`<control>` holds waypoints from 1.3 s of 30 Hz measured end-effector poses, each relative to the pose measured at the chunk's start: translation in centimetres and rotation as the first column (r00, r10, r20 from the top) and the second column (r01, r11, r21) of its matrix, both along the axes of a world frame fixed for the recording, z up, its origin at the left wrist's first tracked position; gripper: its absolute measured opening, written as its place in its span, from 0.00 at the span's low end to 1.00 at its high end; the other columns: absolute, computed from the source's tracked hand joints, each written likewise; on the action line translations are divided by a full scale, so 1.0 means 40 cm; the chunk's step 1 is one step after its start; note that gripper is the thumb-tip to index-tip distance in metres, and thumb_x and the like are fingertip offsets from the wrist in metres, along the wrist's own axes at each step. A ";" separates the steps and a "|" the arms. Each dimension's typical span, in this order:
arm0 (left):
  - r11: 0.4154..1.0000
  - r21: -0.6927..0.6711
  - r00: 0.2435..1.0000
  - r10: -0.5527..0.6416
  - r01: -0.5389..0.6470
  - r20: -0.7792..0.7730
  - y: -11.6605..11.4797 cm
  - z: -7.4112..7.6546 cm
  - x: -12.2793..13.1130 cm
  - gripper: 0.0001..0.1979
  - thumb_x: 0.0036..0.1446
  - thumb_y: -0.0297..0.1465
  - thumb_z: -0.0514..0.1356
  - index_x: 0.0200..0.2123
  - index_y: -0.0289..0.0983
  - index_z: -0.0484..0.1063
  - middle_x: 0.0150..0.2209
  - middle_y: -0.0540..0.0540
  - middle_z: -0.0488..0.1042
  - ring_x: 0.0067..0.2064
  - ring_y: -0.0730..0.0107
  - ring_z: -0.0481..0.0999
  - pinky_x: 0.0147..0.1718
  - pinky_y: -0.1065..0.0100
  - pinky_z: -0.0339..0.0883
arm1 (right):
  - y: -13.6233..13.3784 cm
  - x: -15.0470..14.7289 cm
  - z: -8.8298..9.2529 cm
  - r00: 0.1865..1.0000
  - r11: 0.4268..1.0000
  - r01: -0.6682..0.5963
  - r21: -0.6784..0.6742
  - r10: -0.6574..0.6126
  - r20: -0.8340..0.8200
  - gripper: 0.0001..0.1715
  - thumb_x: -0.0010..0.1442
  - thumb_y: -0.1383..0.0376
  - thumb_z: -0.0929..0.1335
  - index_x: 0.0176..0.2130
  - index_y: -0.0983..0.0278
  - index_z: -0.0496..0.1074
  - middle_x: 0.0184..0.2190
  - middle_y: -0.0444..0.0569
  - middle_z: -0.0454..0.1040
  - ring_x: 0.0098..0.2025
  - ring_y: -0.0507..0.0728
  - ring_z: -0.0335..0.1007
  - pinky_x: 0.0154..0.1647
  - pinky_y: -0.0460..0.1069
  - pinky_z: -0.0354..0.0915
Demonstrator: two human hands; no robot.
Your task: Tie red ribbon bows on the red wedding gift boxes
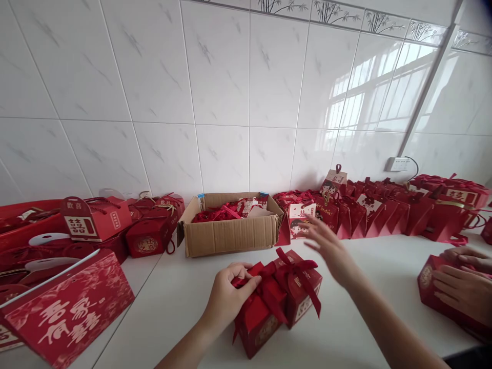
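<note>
Two small red gift boxes stand side by side on the white table in front of me. My left hand (235, 288) is closed, thumb and fingers pinching the top of the nearer gift box (258, 319) beside its red ribbon bow. The other gift box (305, 289) touches it on the right and carries its own ribbon bow (298, 269) with loose tails. Raised in the air to the right of that box, my right hand (329, 248) has its fingers spread and holds nothing. Part of the near box's top is hidden by my left fingers.
Behind the boxes is an open cardboard box (230, 237) of red items. Rows of red gift boxes (384, 210) line the tiled wall. At left stand a red printed bag (73, 310) and more boxes (148, 238). A co-worker's hands (465, 282) rest on a red box (430, 294) at right.
</note>
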State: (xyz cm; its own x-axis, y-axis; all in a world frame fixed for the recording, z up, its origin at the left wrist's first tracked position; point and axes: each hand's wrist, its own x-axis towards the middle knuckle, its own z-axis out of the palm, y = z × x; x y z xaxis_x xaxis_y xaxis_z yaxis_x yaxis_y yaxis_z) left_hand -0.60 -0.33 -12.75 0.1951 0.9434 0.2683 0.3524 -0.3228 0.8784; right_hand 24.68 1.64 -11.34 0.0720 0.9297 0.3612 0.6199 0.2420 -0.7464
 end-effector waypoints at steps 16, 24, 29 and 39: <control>1.000 0.026 1.000 0.009 -0.009 0.000 0.002 -0.001 -0.002 0.14 0.50 0.37 0.61 0.18 0.38 0.64 0.37 0.43 0.78 0.48 0.53 0.74 0.49 0.58 0.63 | 0.186 0.071 -0.189 0.765 0.867 0.413 -0.278 -0.164 0.623 0.18 0.64 0.60 0.64 0.51 0.66 0.66 0.46 0.51 0.71 0.42 0.56 0.71 0.43 0.55 0.70; 1.000 0.020 1.000 0.021 -0.021 0.004 0.002 -0.004 -0.003 0.15 0.49 0.37 0.62 0.17 0.38 0.63 0.38 0.42 0.78 0.47 0.53 0.75 0.49 0.58 0.63 | 0.185 0.072 -0.193 0.728 0.862 0.430 -0.268 -0.156 0.667 0.20 0.65 0.57 0.62 0.52 0.66 0.65 0.43 0.51 0.72 0.39 0.55 0.72 0.41 0.54 0.69; 1.000 0.010 1.000 0.006 -0.006 0.005 0.002 -0.005 -0.004 0.16 0.50 0.37 0.61 0.17 0.39 0.60 0.37 0.42 0.78 0.49 0.52 0.73 0.50 0.58 0.62 | 0.195 0.076 -0.198 0.718 0.857 0.439 -0.271 -0.154 0.678 0.20 0.65 0.57 0.62 0.52 0.65 0.66 0.43 0.51 0.72 0.40 0.55 0.72 0.42 0.55 0.69; 0.999 0.016 1.000 0.028 -0.028 0.000 -0.004 0.002 0.000 0.14 0.49 0.37 0.62 0.17 0.38 0.64 0.36 0.43 0.78 0.48 0.53 0.75 0.48 0.59 0.64 | 0.208 0.076 -0.197 0.705 0.862 0.436 -0.258 -0.149 0.694 0.24 0.66 0.57 0.60 0.58 0.64 0.60 0.40 0.51 0.74 0.39 0.56 0.73 0.42 0.55 0.67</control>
